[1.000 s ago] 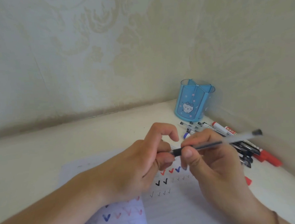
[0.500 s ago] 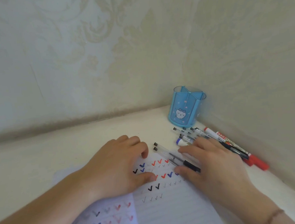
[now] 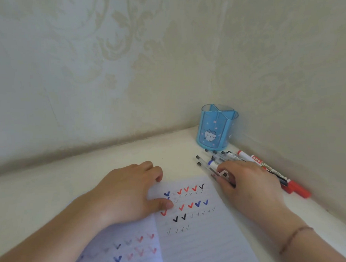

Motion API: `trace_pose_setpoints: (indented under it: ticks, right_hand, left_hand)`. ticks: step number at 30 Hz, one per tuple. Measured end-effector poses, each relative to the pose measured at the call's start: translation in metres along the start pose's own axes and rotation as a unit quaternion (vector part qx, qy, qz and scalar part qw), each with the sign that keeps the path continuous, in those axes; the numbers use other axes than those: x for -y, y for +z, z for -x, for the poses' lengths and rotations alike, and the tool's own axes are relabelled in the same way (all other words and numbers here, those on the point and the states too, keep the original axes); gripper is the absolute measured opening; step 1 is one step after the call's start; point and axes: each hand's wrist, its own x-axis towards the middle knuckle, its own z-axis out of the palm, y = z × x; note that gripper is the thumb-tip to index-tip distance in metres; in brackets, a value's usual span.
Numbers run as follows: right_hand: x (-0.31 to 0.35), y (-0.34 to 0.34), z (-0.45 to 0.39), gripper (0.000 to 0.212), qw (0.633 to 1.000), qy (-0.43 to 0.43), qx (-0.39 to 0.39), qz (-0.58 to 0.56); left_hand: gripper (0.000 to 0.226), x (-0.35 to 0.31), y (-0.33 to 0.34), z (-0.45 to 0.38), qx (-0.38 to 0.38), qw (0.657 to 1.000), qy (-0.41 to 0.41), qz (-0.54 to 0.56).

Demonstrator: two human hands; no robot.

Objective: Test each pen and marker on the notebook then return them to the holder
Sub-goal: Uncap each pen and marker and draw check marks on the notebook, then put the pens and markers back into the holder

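The open lined notebook (image 3: 194, 240) lies on the white desk, covered with rows of red, blue and black check marks. My left hand (image 3: 129, 192) rests palm down on its upper left corner, fingers loosely bent and holding nothing. My right hand (image 3: 247, 183) reaches over the pile of pens (image 3: 201, 161) right of the notebook. Its thumb and fingers curl round the white body of a blue-capped marker (image 3: 212, 164). Red markers (image 3: 295, 189) lie at the pile's right edge. The blue holder (image 3: 215, 129), with a cat face on it, stands empty in the corner behind the pile.
Patterned walls meet in a corner right behind the holder and run close along the right side of the pens. The white desk (image 3: 71, 184) stretches to the left of the notebook. A thin bracelet (image 3: 295, 238) is on my right wrist.
A second ago both hands held a clear pen above the page. My right hand then carried it down and right to the pile and now grips the blue-capped marker; my left hand settled on the notebook.
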Motion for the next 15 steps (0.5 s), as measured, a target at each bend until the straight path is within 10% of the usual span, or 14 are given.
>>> trace_pose_setpoints:
  ticks: [8, 15]
  right_hand:
    - [0.003, -0.013, 0.006, 0.015, 0.996, -0.043, -0.021, -0.073]
    - [0.012, -0.037, 0.020, 0.016, 0.979, -0.081, 0.106, -0.153]
  left_hand:
    - [0.043, 0.072, -0.047, 0.014, 0.201, 0.971, -0.094, 0.092]
    - [0.084, 0.117, -0.058, 0.053, 0.217, 0.879, -0.077, 0.417]
